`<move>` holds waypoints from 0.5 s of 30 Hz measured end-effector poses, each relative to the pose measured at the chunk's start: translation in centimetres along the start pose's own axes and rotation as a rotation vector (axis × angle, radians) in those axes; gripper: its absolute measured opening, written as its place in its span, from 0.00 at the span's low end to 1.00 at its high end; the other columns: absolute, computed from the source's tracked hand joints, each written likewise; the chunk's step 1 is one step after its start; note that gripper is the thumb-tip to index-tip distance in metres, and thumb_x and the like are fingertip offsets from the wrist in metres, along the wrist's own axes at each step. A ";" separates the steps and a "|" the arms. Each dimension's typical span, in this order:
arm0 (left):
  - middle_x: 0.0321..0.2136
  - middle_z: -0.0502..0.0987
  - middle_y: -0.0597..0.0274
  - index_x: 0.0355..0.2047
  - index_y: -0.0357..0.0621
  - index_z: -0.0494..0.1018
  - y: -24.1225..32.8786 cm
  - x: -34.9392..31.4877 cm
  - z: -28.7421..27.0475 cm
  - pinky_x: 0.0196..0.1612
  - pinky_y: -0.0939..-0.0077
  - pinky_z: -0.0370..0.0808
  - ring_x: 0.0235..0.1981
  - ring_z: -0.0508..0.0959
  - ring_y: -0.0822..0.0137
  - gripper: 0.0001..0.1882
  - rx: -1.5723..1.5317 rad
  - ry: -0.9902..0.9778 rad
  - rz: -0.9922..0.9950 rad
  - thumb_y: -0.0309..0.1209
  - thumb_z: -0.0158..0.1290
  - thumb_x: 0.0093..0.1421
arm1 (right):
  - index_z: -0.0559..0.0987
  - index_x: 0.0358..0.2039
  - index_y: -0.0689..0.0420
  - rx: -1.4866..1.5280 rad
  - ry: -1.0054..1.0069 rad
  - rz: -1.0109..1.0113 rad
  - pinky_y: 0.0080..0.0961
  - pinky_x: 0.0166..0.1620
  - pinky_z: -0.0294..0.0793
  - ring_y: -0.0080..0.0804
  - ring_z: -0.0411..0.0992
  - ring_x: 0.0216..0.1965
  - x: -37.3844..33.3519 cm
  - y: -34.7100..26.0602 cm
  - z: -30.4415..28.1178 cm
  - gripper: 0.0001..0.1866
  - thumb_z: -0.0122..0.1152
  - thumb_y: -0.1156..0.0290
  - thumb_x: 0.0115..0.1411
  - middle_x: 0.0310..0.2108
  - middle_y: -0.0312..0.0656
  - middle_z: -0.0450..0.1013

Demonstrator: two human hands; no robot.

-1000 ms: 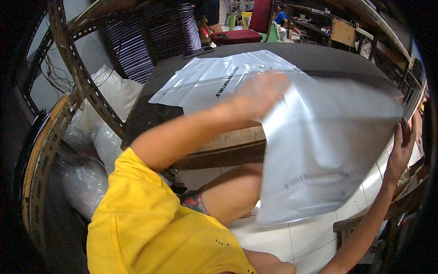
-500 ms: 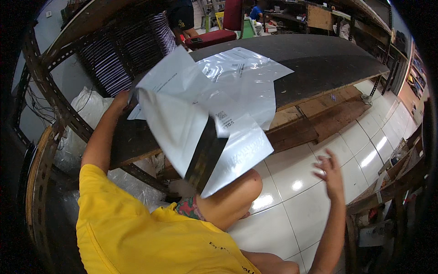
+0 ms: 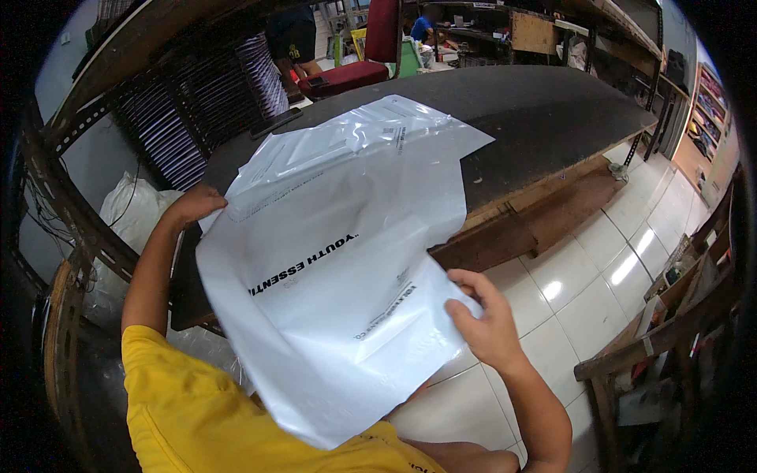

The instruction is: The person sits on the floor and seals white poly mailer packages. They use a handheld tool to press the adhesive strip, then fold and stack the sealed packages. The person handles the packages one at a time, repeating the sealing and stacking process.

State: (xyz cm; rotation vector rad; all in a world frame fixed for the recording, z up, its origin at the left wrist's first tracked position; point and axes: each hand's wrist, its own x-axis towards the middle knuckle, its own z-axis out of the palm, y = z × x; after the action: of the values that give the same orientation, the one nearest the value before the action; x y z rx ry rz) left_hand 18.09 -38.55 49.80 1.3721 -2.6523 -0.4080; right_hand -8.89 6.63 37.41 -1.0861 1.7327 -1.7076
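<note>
Dark and matte, a broad desk with a raw wooden front edge (image 3: 568, 106) spreads before us, with a maroon padded chair (image 3: 347, 77) beyond it. We hold a large white plastic bag with black lettering (image 3: 315, 236) partly over the desk and partly hanging past its near edge, above our lap. Our left hand (image 3: 197, 205) is clamped on the bag's left edge; our right hand (image 3: 481, 315) pinches its lower right corner between thumb and fingers. Gripping opposite sides probably keeps the limp film spread, since it sags in the middle. Glossy white plastic sheets (image 3: 430, 130) lie beneath and beyond, though we cannot tell exactly where the held bag ends and they begin.

A dark flat device, perhaps a phone (image 3: 276, 124), rests near the far left edge. Beside our left arm, a perforated metal post (image 3: 91, 217) crowds the space; a rough wooden frame (image 3: 623, 363) stands to our right.
</note>
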 end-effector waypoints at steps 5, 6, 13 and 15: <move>0.34 0.79 0.49 0.35 0.33 0.77 0.0 -1.1 -0.2 0.41 0.63 0.73 0.36 0.77 0.57 0.19 0.149 -0.035 -0.060 0.40 0.52 0.54 | 0.73 0.52 0.66 -0.229 0.274 -0.477 0.30 0.59 0.67 0.35 0.71 0.52 3.1 -6.7 -3.6 0.20 0.55 0.80 0.57 0.48 0.48 0.73; 0.33 0.79 0.48 0.35 0.33 0.77 -0.8 -1.6 -0.4 0.41 0.63 0.73 0.36 0.77 0.57 0.19 0.141 -0.024 -0.068 0.39 0.52 0.54 | 0.73 0.51 0.66 -0.280 0.324 -0.522 0.30 0.59 0.67 0.35 0.71 0.52 5.0 -8.0 -3.8 0.20 0.55 0.80 0.57 0.49 0.48 0.73; 0.28 0.78 0.42 0.29 0.33 0.76 -1.9 -2.5 1.1 0.37 0.61 0.74 0.32 0.79 0.53 0.16 0.111 0.180 0.000 0.37 0.54 0.51 | 0.75 0.53 0.62 -0.372 0.473 -0.770 0.36 0.56 0.71 0.52 0.74 0.53 21.4 -11.8 -4.8 0.21 0.58 0.71 0.58 0.49 0.57 0.76; 0.29 0.79 0.40 0.29 0.32 0.77 -0.2 -1.5 3.1 0.38 0.61 0.75 0.34 0.80 0.49 0.16 0.147 0.168 -0.011 0.36 0.56 0.50 | 0.70 0.58 0.61 -0.526 0.441 -0.443 0.38 0.57 0.70 0.53 0.72 0.54 25.3 -9.8 -5.9 0.29 0.62 0.67 0.57 0.52 0.59 0.73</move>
State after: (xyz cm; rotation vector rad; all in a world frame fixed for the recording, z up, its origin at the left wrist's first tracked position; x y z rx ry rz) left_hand 18.38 -36.84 46.78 1.3939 -2.5822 -0.0944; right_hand -26.07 -9.03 52.53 -1.4901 2.4601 -1.9067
